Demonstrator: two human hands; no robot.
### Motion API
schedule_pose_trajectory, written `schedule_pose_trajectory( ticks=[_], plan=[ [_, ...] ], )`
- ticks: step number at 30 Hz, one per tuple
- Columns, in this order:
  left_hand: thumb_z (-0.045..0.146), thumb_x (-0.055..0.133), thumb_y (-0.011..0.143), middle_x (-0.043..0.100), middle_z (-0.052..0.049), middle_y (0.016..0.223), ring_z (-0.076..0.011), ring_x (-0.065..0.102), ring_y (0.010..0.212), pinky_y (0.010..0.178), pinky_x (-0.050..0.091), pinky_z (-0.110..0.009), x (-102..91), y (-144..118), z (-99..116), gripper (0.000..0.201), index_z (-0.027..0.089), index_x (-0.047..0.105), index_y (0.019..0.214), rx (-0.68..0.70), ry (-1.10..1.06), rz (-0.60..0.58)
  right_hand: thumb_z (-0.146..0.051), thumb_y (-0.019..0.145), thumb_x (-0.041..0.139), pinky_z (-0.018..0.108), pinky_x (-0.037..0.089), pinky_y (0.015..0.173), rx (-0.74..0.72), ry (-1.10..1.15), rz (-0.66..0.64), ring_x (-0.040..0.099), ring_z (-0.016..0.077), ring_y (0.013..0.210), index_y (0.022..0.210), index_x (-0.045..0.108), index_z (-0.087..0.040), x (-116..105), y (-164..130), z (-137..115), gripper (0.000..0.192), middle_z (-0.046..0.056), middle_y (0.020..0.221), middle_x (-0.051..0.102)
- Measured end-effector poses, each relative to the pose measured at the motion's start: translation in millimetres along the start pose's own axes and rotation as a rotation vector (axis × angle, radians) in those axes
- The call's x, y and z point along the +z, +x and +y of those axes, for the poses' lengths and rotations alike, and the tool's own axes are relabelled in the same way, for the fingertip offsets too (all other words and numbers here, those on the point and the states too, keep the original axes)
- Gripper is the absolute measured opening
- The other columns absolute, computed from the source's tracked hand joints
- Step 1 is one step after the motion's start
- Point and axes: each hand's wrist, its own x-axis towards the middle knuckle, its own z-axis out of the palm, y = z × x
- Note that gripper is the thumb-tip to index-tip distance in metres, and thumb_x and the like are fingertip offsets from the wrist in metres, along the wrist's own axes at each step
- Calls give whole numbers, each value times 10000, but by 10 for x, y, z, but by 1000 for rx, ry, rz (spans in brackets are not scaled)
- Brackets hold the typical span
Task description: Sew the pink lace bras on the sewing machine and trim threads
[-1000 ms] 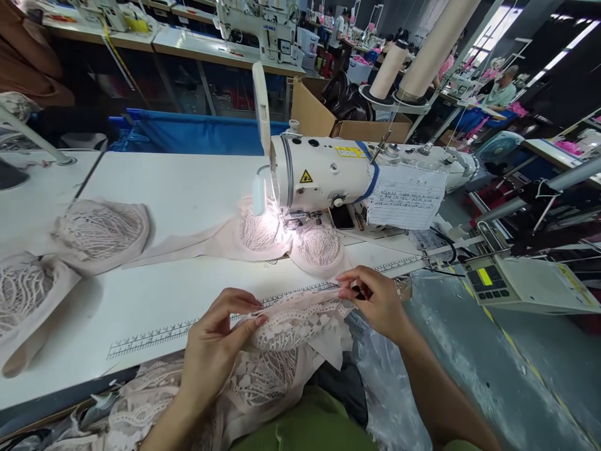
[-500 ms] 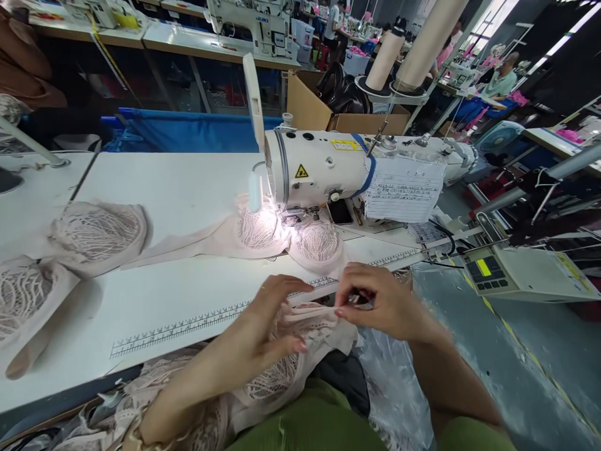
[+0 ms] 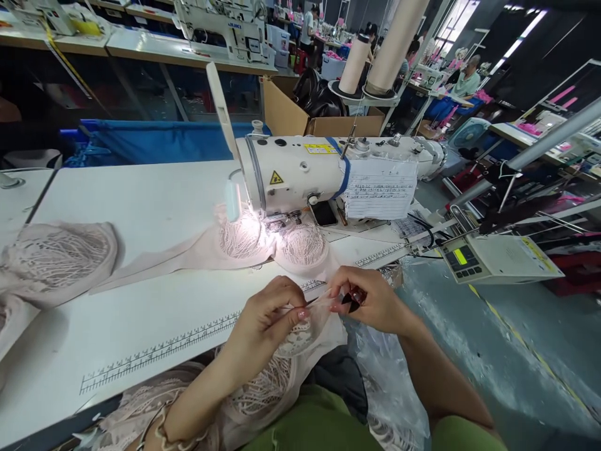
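Note:
My left hand [image 3: 270,329] is closed, thumb and fingers pinching the edge of a pale pink lace bra [image 3: 267,383] lying over my lap. Beside it, my right hand [image 3: 373,300] pinches the same edge, stretching a short stretch of fabric between the two. Tucked in the right palm is a small dark tool with pointed black tips [image 3: 351,303], which looks like thread snips. Just beyond my hands, another pale lace bra [image 3: 303,245] lies under the lit needle area of a white sewing machine [image 3: 291,175].
More lace bra pieces [image 3: 61,257] lie on the white table [image 3: 141,332] to the left. A printed ruler [image 3: 159,344] runs along its front edge. A phone [image 3: 323,213] sits behind the machine head, and a control box [image 3: 498,260] stands right. Clear plastic [image 3: 389,369] hangs beside my lap.
My left hand has gone from fingers spread over the fabric to pinching its edge. The right hand keeps its pinch, and the snips show more plainly. The view has shifted right.

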Motion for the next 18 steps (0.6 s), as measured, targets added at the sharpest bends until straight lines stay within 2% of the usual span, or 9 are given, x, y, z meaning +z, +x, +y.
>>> schedule_pose_trajectory(
  ticks=[3,8,13,18],
  plan=[
    [260,577,954,585,-35,777,-164,569,762,675,442,-263,18,9,3,260,194,586,702,-7,-3,12,-318,888,711,241,438,616,-41,42,3,553,116,683,845,626,-198,-13,0,16,153,48,925,702],
    [271,591,947,594,-34,776,-159,578,757,682,450,-257,11,21,-12,257,194,601,702,-13,-5,17,-317,864,745,258,475,663,-62,103,-26,634,167,834,890,664,-195,-20,9,55,148,77,980,699],
    [262,606,925,688,-71,907,-172,637,842,692,484,-239,12,9,-6,220,189,626,719,-79,-65,22,-323,906,676,228,382,538,7,213,80,509,96,602,800,641,-180,9,17,25,182,43,849,675],
    [287,594,923,715,-76,896,-154,632,772,647,493,-222,50,-27,5,235,174,599,717,-160,-142,10,-321,874,689,226,340,508,95,316,137,428,77,557,724,517,-185,42,13,-2,265,34,839,650]
  ],
)
